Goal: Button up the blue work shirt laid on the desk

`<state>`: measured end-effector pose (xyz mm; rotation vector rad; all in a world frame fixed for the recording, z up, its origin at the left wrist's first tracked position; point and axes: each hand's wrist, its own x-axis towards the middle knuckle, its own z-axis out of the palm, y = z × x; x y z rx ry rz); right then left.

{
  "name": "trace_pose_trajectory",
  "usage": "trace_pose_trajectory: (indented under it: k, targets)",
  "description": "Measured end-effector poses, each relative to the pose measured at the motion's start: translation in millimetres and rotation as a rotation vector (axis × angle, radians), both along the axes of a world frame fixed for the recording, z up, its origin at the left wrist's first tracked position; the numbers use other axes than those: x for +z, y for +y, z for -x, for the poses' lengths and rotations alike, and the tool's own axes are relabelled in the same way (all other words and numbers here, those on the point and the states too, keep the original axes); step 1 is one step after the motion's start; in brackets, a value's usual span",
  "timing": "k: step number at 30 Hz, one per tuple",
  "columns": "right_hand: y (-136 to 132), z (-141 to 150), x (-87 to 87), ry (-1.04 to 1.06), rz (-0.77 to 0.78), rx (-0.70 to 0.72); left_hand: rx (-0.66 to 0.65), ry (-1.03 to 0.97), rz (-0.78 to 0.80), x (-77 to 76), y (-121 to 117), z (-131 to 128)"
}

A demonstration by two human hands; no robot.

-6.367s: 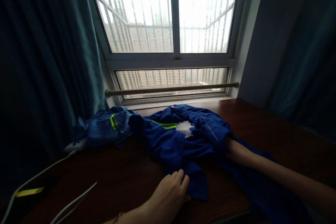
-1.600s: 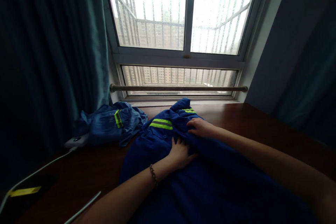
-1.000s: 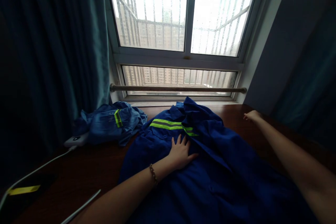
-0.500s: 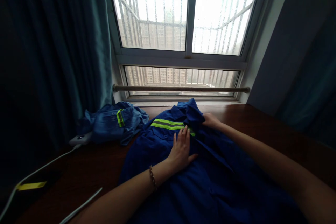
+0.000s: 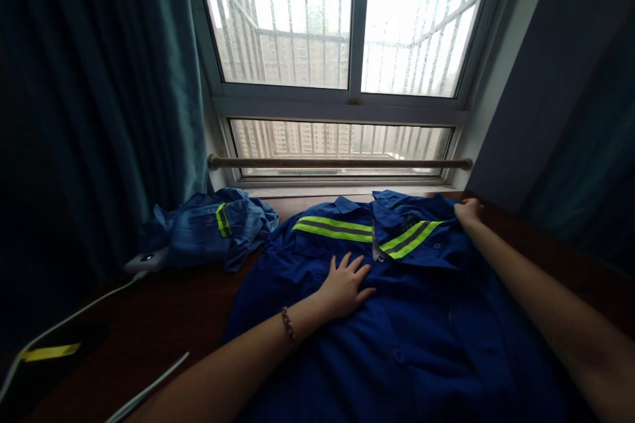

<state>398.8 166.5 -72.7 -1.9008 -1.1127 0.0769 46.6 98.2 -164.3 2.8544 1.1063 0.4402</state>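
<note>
A dark blue work shirt (image 5: 397, 330) with yellow-green reflective stripes lies spread front-up on the dark wooden table (image 5: 163, 324). My left hand (image 5: 344, 284) lies flat on the shirt's chest, fingers spread, just below the stripes. My right hand (image 5: 467, 210) is stretched out to the shirt's far right shoulder, its fingers closed on the cloth there. The shirt's collar (image 5: 381, 201) lies at the far edge, near the window.
A second, lighter blue garment (image 5: 213, 231) lies crumpled at the back left. Beside it sits a small white device (image 5: 143, 261) with a cable running forward. A yellow-labelled dark object (image 5: 47, 351) lies at the front left. Curtains hang on both sides; a rail (image 5: 337, 162) crosses the window.
My right hand has pulled the shirt's right front out to the right, so both striped chest panels now lie flat. My left hand stayed pressed on the chest.
</note>
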Motion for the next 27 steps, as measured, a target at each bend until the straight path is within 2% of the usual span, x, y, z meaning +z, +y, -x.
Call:
trace_pose_trajectory:
  k: [2, 5, 6, 7, 10, 12, 14, 17, 20, 23, 27]
  targets:
    - [6, 24, -11.5, -0.034, 0.07, 0.153, 0.026, 0.01, 0.052, 0.7, 2, 0]
    - [6, 73, -38.9, -0.088, 0.256, 0.481, 0.05, 0.031, 0.101, 1.5, 5, 1]
    - [3, 89, -49.7, -0.174, 0.365, 0.646, 0.056, 0.037, 0.109, 1.6, 5, 1]
    - [0, 104, -60.3, -0.253, 0.403, 0.733, 0.063, 0.043, 0.113, 1.6, 6, 1]
    - [0, 135, -81.9, -0.292, 0.357, 0.717, 0.083, 0.053, 0.121, 1.9, 7, 1]
    - [13, 143, -82.3, -0.228, 0.313, 0.668, 0.084, 0.054, 0.124, 2.5, 6, 1]
    - [36, 143, -71.2, -0.169, 0.295, 0.636, 0.078, 0.054, 0.124, 3.3, 6, 1]
    - [70, 137, -45.3, -0.064, 0.238, 0.59, 0.076, 0.056, 0.13, 4.4, 5, 1]
    - [87, 131, -31.5, 0.008, 0.19, 0.635, 0.078, 0.057, 0.129, 4.2, 6, 2]
    - [76, 134, -44.3, -0.022, 0.2, 0.706, 0.102, 0.054, 0.117, 3.2, 11, 3]
    - [34, 157, -81.3, -0.188, 0.176, 0.719, 0.14, 0.066, 0.108, 2.1, 19, 4]
